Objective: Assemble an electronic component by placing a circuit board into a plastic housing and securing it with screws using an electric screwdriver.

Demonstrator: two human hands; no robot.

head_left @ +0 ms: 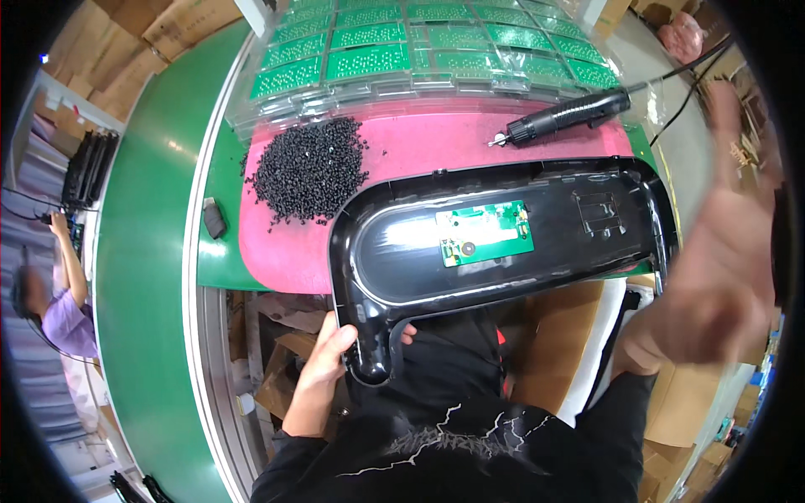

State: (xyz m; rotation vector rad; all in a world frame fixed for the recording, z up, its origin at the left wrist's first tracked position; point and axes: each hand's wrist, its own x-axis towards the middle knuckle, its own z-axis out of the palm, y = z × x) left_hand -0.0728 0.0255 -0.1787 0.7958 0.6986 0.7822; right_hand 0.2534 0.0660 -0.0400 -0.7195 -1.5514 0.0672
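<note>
A glossy black plastic housing (394, 293) with a raised rim is tilted over the front of the pink mat. My left hand (329, 356) is shut on its lower left leg, thumb on top and fingertips showing beyond the edge. Inside the housing lies a green circuit board (503, 243) with a pale middle and a small round part. My right hand (713, 268), blurred by motion, is raised beyond the housing's right end. At least one finger stretches upward, and nothing shows in that hand.
Black screws (309, 172) form a pile on the pink mat (402, 138). A corded electric screwdriver (570, 117) lies behind the housing. Clear trays of green boards (369, 59) stand farther back. Left are a green conveyor belt (151, 251) and another person (63, 310); cardboard boxes (553, 344) stand below.
</note>
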